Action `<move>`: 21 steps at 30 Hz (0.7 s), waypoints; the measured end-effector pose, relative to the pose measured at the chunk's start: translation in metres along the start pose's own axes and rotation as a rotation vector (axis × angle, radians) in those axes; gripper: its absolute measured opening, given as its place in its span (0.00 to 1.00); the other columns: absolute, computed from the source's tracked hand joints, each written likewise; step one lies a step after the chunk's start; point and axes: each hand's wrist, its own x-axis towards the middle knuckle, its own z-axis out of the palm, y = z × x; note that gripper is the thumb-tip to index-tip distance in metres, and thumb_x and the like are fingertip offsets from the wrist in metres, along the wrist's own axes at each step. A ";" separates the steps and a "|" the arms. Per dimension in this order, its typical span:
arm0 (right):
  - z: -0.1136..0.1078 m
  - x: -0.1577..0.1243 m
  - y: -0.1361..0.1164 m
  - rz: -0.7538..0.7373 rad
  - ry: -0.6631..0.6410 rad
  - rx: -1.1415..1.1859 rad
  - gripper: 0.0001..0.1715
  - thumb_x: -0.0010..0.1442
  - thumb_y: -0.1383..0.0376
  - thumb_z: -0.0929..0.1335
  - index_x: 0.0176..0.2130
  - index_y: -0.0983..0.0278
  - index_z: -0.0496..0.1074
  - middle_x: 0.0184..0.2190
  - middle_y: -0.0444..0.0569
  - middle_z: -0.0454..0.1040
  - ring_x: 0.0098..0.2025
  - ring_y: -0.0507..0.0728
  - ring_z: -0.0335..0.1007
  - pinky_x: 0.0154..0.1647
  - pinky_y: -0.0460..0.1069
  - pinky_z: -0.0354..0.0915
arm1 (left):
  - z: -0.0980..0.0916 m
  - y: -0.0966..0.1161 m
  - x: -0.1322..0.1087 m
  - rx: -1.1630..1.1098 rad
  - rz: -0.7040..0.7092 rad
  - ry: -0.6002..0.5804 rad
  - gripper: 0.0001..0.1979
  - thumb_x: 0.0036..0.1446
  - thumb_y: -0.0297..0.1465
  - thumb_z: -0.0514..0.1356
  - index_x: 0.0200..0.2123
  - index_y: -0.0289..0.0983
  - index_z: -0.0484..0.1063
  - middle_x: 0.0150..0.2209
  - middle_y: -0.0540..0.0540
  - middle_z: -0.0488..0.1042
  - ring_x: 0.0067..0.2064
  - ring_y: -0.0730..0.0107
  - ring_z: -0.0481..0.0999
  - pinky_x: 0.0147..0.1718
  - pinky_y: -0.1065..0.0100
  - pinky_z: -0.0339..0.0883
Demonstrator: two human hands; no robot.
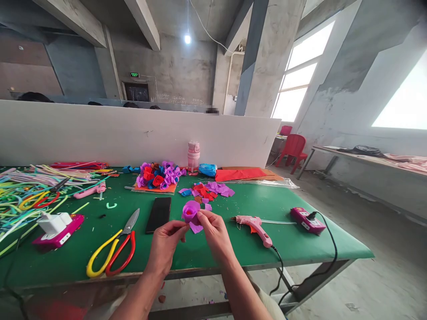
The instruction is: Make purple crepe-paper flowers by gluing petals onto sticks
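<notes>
In front of me, above the green table, I hold a purple paper flower with a rolled cup shape and a bit of red inside. My right hand is closed, thumb and finger pinching the flower's right edge. Pinched at its lower left is my left hand; those fingertips partly hide the grip. A purple petal shows just below the flower, between the hands. Left of my left hand lies a black phone. A pink glue gun with a clear glue stick rests right of my right hand.
Scissors with yellow and red handles lie at left. Beyond are loose petals and a pile of finished flowers. A pink bottle stands before the white partition. Power strips and cords flank the workspace.
</notes>
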 end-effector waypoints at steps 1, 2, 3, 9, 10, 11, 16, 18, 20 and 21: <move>0.000 0.000 0.000 0.003 -0.005 0.006 0.19 0.57 0.55 0.64 0.25 0.66 0.70 0.22 0.44 0.62 0.27 0.50 0.52 0.29 0.45 0.51 | 0.000 -0.001 0.000 0.004 -0.001 0.001 0.09 0.40 0.35 0.70 0.23 0.36 0.76 0.18 0.53 0.68 0.23 0.77 0.63 0.26 0.73 0.57; 0.001 -0.001 -0.001 0.007 -0.005 0.011 0.19 0.57 0.55 0.64 0.25 0.66 0.70 0.22 0.44 0.63 0.27 0.50 0.52 0.29 0.45 0.51 | 0.000 -0.001 0.000 0.006 -0.002 0.002 0.09 0.40 0.35 0.69 0.23 0.36 0.76 0.18 0.53 0.68 0.23 0.77 0.63 0.26 0.73 0.57; 0.001 -0.001 -0.001 0.011 -0.003 0.013 0.19 0.57 0.55 0.64 0.25 0.66 0.70 0.22 0.44 0.63 0.27 0.50 0.52 0.29 0.45 0.51 | 0.000 -0.001 0.000 0.006 -0.005 0.002 0.09 0.40 0.35 0.69 0.23 0.36 0.76 0.18 0.53 0.68 0.23 0.77 0.63 0.26 0.73 0.57; 0.001 -0.003 -0.004 0.010 -0.012 -0.007 0.19 0.57 0.55 0.64 0.24 0.66 0.69 0.22 0.43 0.62 0.27 0.50 0.52 0.29 0.45 0.51 | 0.000 0.000 -0.001 0.004 -0.012 -0.009 0.09 0.40 0.36 0.69 0.22 0.36 0.76 0.18 0.53 0.68 0.23 0.76 0.63 0.26 0.72 0.57; 0.000 -0.003 -0.004 0.008 -0.013 -0.005 0.19 0.57 0.55 0.64 0.24 0.66 0.69 0.22 0.43 0.62 0.27 0.50 0.52 0.29 0.45 0.51 | -0.001 0.000 -0.001 0.006 -0.011 -0.010 0.09 0.40 0.36 0.69 0.22 0.36 0.76 0.18 0.53 0.68 0.23 0.76 0.63 0.26 0.72 0.57; 0.000 -0.003 -0.004 0.005 -0.012 -0.003 0.19 0.57 0.55 0.64 0.24 0.66 0.69 0.22 0.43 0.61 0.27 0.50 0.52 0.29 0.45 0.51 | -0.001 0.000 -0.001 0.010 -0.010 -0.013 0.09 0.40 0.36 0.69 0.22 0.36 0.76 0.17 0.53 0.67 0.23 0.76 0.63 0.26 0.72 0.57; 0.000 -0.002 -0.005 0.013 0.003 -0.024 0.19 0.57 0.54 0.64 0.23 0.65 0.67 0.22 0.43 0.60 0.27 0.50 0.51 0.29 0.46 0.50 | -0.002 -0.001 0.000 0.020 0.002 -0.001 0.10 0.41 0.36 0.69 0.22 0.36 0.76 0.18 0.53 0.68 0.23 0.76 0.63 0.26 0.72 0.57; 0.001 -0.002 -0.005 0.023 0.015 -0.033 0.20 0.56 0.53 0.64 0.22 0.65 0.65 0.21 0.43 0.58 0.27 0.50 0.49 0.28 0.46 0.49 | -0.001 -0.001 0.000 0.016 0.007 0.006 0.10 0.41 0.37 0.69 0.22 0.36 0.76 0.18 0.53 0.67 0.23 0.76 0.63 0.26 0.72 0.57; 0.001 -0.002 -0.005 0.026 0.020 -0.035 0.21 0.56 0.53 0.64 0.21 0.65 0.63 0.21 0.42 0.57 0.26 0.50 0.48 0.28 0.46 0.49 | -0.001 0.000 -0.001 0.017 0.012 0.012 0.11 0.40 0.37 0.69 0.22 0.36 0.76 0.18 0.53 0.67 0.23 0.75 0.63 0.26 0.72 0.58; 0.001 -0.003 -0.005 0.027 0.019 -0.037 0.21 0.55 0.52 0.64 0.21 0.65 0.63 0.21 0.43 0.57 0.26 0.50 0.48 0.28 0.46 0.49 | 0.000 0.000 -0.001 0.019 0.012 0.016 0.11 0.40 0.38 0.69 0.22 0.36 0.76 0.18 0.53 0.67 0.22 0.75 0.63 0.26 0.72 0.58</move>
